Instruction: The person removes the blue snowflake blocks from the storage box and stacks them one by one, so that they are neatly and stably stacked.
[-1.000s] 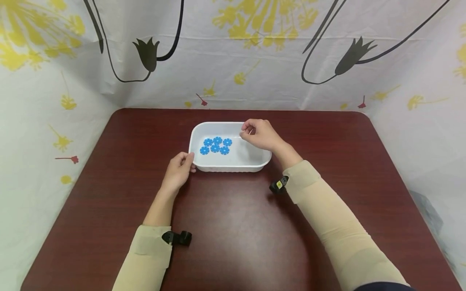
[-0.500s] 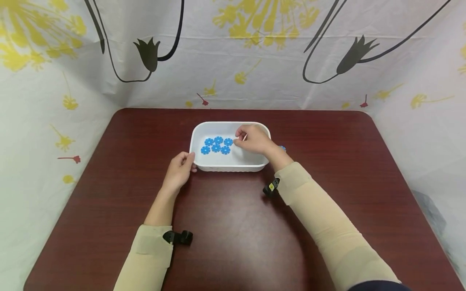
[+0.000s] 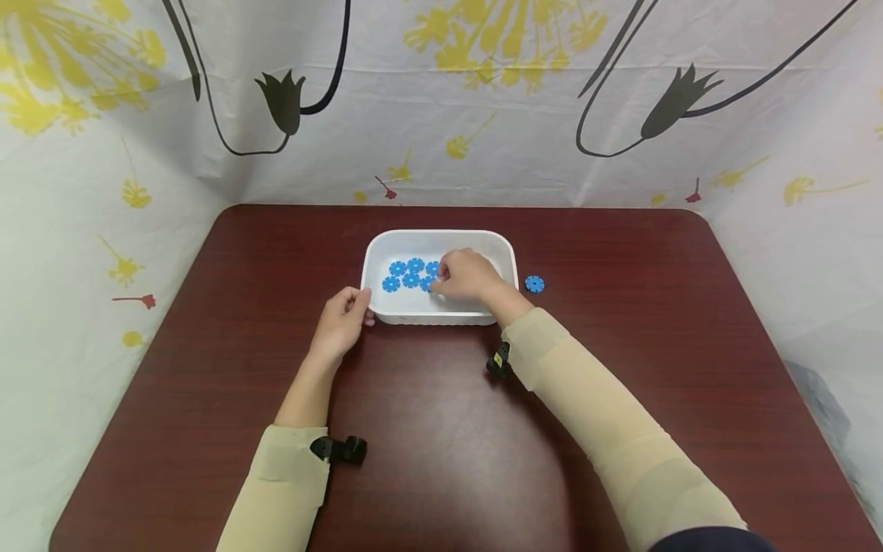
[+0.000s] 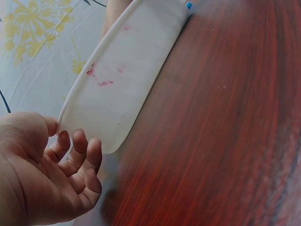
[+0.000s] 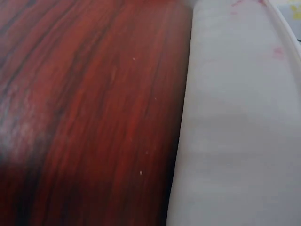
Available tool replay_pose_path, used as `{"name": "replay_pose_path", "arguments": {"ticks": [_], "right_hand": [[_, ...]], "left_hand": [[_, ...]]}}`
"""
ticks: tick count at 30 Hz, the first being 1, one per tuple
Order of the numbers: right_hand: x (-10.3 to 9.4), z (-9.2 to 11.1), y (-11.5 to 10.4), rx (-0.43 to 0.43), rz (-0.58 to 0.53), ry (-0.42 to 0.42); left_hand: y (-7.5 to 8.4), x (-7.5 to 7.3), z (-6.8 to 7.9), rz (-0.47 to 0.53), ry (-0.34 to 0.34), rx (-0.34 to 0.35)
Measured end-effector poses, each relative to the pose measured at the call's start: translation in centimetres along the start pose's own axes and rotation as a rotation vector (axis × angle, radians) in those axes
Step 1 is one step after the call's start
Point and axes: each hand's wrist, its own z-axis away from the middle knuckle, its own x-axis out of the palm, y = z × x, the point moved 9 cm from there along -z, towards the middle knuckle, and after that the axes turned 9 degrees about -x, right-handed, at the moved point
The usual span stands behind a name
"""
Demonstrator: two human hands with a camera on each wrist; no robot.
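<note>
A white plastic tray stands on the table, with several flat blue notched discs lying in its left half. At the tray's left end my left hand holds the rim, thumb on top. In the left wrist view this hand's fingers curl against the outer wall. My right hand reaches into the tray from the right. Its thumb and forefinger, with a gap between them, are over the rightmost discs and partly cover them. Only the tray's outer wall and tabletop show in the right wrist view.
A single blue disc lies on the dark red wooden table, just right of the tray. Behind the table hangs a white cloth with yellow and dark plant prints. Each sleeve carries a black wrist camera.
My right hand has moved left and lower, from the tray's right side to the discs. The disc on the table has come into full view from behind the wrist. My left hand stays on the rim.
</note>
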Motion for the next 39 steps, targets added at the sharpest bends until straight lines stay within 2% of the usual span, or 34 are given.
{"name": "replay_pose_path", "arguments": {"ticks": [16,33,39], "right_hand": [[0.8,-1.4,-1.4,0.043,0.222,-0.06],[1.0,-1.5,-1.2,-0.004,0.197,-0.091],[1.1,-1.4,-1.0,0.006,0.185,-0.095]], "left_hand": [[-0.1,0.1,0.0,0.021,-0.015,-0.01],[0.0,0.0,-0.1,0.026,-0.013,-0.011],[0.0,0.0,-0.1,0.038,-0.014,-0.008]]}}
